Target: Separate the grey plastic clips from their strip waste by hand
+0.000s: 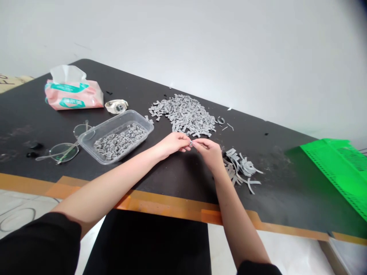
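Fingertip to fingertip over the dark table, my left hand (176,143) and my right hand (210,151) both pinch one small grey piece (191,143). Its exact shape is mostly hidden by the fingers. Just beyond them spreads a large heap of small flat grey pieces (187,114). Left of my left hand is a clear plastic container (99,157), partly filled with small grey clips or blocks (122,140). Beside my right wrist lies a loose bundle of grey strips (243,168), partly covered by the arm.
A pink tissue pack (74,95), a white watch (117,106) and eyeglasses (64,152) are at the left. A bright green perforated tray (335,160) occupies the right end. Orange tape (160,204) runs along the table's front edge; a pale wall (229,49) stands behind.
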The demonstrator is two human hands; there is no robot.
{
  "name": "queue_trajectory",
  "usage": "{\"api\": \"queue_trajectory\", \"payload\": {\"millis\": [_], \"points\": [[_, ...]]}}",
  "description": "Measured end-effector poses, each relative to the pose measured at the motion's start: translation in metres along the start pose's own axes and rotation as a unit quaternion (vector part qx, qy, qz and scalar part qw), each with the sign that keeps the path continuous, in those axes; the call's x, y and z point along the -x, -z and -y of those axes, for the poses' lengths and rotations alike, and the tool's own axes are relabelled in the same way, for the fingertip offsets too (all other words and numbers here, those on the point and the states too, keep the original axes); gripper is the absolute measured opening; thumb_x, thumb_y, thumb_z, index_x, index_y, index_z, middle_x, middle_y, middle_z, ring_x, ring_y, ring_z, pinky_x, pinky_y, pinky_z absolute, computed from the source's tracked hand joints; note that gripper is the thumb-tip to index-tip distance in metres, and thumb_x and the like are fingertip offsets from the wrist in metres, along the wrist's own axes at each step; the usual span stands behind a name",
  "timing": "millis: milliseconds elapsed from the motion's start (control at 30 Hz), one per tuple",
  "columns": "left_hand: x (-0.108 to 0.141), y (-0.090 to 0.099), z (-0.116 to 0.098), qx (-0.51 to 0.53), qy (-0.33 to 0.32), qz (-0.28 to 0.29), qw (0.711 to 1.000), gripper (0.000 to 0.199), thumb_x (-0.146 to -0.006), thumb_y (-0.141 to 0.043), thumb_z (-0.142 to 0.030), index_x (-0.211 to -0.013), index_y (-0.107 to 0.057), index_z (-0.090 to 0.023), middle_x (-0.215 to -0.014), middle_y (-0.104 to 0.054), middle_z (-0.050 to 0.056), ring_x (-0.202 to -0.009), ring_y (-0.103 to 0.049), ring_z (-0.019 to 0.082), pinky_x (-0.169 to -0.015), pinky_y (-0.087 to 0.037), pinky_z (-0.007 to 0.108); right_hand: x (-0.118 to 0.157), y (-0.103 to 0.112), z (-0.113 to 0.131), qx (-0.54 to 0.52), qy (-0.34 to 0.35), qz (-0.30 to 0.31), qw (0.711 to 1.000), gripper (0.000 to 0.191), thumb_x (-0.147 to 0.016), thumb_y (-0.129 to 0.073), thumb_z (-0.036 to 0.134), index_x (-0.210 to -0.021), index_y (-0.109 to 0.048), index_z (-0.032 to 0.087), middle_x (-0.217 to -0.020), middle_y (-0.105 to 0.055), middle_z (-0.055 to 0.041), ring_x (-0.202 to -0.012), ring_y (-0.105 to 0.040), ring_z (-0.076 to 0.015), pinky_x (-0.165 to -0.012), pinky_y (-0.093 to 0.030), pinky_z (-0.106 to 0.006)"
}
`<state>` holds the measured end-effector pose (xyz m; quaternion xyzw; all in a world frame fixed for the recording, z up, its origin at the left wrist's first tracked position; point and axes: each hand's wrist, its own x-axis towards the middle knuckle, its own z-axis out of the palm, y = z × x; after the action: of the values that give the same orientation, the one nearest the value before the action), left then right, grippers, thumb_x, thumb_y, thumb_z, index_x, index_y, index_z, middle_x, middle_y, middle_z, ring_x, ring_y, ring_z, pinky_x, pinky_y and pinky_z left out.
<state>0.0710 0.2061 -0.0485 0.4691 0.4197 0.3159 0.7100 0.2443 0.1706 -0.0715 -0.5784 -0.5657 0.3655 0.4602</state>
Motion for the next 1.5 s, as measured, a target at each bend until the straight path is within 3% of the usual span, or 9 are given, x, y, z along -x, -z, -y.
{"api": "queue_trajectory", "payload": {"millis": [200,367,500,733,867,1100,1267,1400,1500], "points": [[-0.003,0.003,0.002,0.127,0.036,0.014,0.991,0.01,-0.08,-0.069,0.001,-0.075,-0.071,-0.008,-0.068,-0.073,0.006,-0.066,-0.068,0.009,-0.075,-0.054,0.022,0.0,0.0,0.0,0.02,0.038,-0.017,0.999,0.013,-0.077,-0.074,0.035,-0.082,-0.076,0.023,-0.088,-0.076,-0.0039,-0.084,-0.068,-0.0221,-0.084,-0.049,-0.037],[-0.005,0.003,0.004,0.134,0.0,0.032,0.99,0.009,-0.075,-0.075,-0.001,-0.079,-0.073,-0.008,-0.068,-0.072,0.003,-0.065,-0.066,0.008,-0.074,-0.053,0.022,0.002,-0.001,0.01,-0.112,-0.079,0.01,0.99,0.016,-0.069,-0.079,0.033,-0.076,-0.073,0.02,-0.063,-0.065,0.0014,-0.059,-0.055,-0.0132,-0.063,-0.043,-0.029],[-0.004,0.004,0.005,0.114,-0.036,0.044,0.992,0.011,-0.071,-0.079,-0.007,-0.081,-0.074,-0.009,-0.07,-0.072,0.004,-0.067,-0.065,0.009,-0.076,-0.052,0.024,0.004,-0.001,0.016,-0.195,-0.141,0.026,0.97,0.013,-0.065,-0.078,0.027,-0.067,-0.07,0.017,-0.055,-0.057,0.0035,-0.054,-0.046,-0.0097,-0.056,-0.036,-0.025],[-0.001,0.002,0.002,-0.026,-0.133,0.034,0.99,0.007,-0.073,-0.074,-0.015,-0.079,-0.073,-0.012,-0.069,-0.07,0.0,-0.069,-0.062,0.011,-0.076,-0.048,0.028,0.006,-0.002,0.023,-0.286,-0.177,0.074,0.939,0.015,-0.065,-0.077,0.022,-0.06,-0.065,0.015,-0.06,-0.049,0.0033,-0.057,-0.039,-0.0079,-0.052,-0.032,-0.022],[0.002,0.0,0.0,-0.092,-0.152,0.024,0.984,0.007,-0.076,-0.071,-0.019,-0.081,-0.07,-0.013,-0.075,-0.072,0.001,-0.072,-0.063,0.013,-0.075,-0.047,0.027,0.006,-0.002,0.026,-0.336,-0.2,0.087,0.916,0.019,-0.065,-0.079,0.023,-0.062,-0.062,0.014,-0.062,-0.049,0.004,-0.056,-0.038,-0.0064,-0.051,-0.033,-0.021],[0.004,-0.002,0.003,-0.168,-0.216,-0.007,0.962,0.011,-0.082,-0.066,-0.023,-0.087,-0.072,-0.015,-0.094,-0.075,0.006,-0.088,-0.067,0.018,-0.088,-0.05,0.032,0.004,-0.002,0.025,-0.373,-0.232,0.081,0.895,0.02,-0.061,-0.082,0.022,-0.068,-0.066,0.013,-0.062,-0.051,0.0049,-0.054,-0.037,-0.0046,-0.049,-0.034,-0.018],[0.01,-0.004,0.001,-0.21,-0.248,-0.016,0.946,0.008,-0.085,-0.064,-0.025,-0.084,-0.066,-0.017,-0.09,-0.072,0.003,-0.084,-0.066,0.017,-0.082,-0.051,0.029,0.005,-0.001,0.023,-0.367,-0.231,0.094,0.896,0.02,-0.063,-0.083,0.025,-0.069,-0.066,0.016,-0.064,-0.052,0.0043,-0.055,-0.038,-0.0061,-0.051,-0.039,-0.019],[0.015,-0.004,-0.002,-0.314,-0.287,-0.021,0.905,0.006,-0.089,-0.061,-0.021,-0.093,-0.064,-0.019,-0.091,-0.07,0.002,-0.086,-0.065,0.017,-0.083,-0.05,0.028,0.005,0.001,0.021,-0.332,-0.189,0.107,0.918,0.023,-0.063,-0.086,0.03,-0.073,-0.07,0.016,-0.063,-0.051,0.0042,-0.057,-0.04,-0.0071,-0.053,-0.04,-0.02],[0.016,-0.002,-0.003,-0.353,-0.303,-0.027,0.885,0.015,-0.091,-0.058,-0.018,-0.106,-0.062,-0.02,-0.101,-0.07,0.003,-0.093,-0.066,0.018,-0.088,-0.049,0.03,0.004,0.005,0.02,-0.307,-0.167,0.081,0.934,0.027,-0.063,-0.088,0.032,-0.078,-0.075,0.015,-0.062,-0.053,0.0035,-0.059,-0.043,-0.0075,-0.054,-0.04,-0.02]]}}
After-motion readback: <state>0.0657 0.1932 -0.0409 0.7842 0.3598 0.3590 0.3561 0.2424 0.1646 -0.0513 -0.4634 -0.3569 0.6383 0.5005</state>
